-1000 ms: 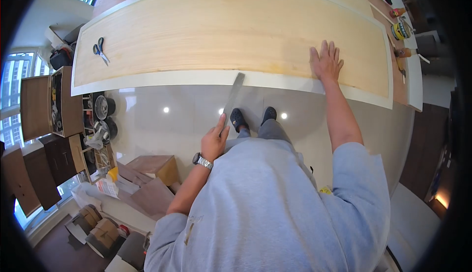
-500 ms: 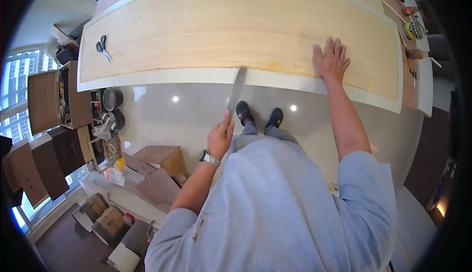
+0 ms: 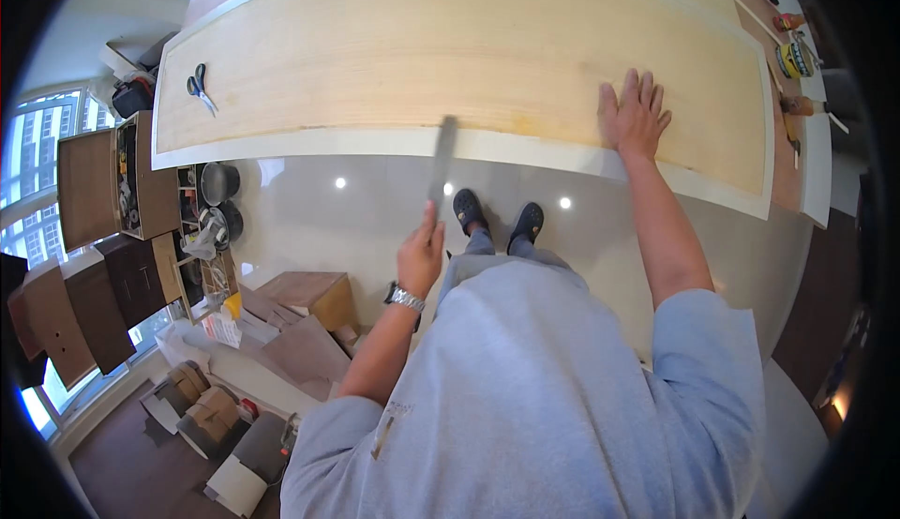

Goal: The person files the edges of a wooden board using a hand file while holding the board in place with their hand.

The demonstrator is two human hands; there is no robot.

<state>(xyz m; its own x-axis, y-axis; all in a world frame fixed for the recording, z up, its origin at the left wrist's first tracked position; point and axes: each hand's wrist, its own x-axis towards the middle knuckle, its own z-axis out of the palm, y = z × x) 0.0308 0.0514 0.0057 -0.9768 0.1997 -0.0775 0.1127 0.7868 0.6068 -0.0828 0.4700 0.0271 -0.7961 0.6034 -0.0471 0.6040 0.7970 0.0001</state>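
My left hand (image 3: 419, 261), with a metal-band watch at the wrist, is closed around the near end of a long grey flat file (image 3: 444, 155). Its index finger points along the tool, and the handle is hidden in the fist. The far part of the file lies over the white front edge of a large wooden panel (image 3: 375, 60). My right hand (image 3: 636, 118) rests flat on the panel's right part, fingers spread. Scissors (image 3: 200, 90) with dark handles lie at the panel's left end.
A yellow-labelled can (image 3: 795, 60) and an orange-brown bottle (image 3: 799, 105) stand at the right on a white-edged surface. Dark round pots (image 3: 219, 182), a cardboard box (image 3: 314, 301) and brown cabinet pieces (image 3: 98, 299) are at the left. My shoes (image 3: 469, 211) are below the panel's edge.
The file has shifted left along the panel's front edge, and my left hand has moved slightly with it. My right hand stays on the same spot of the panel.
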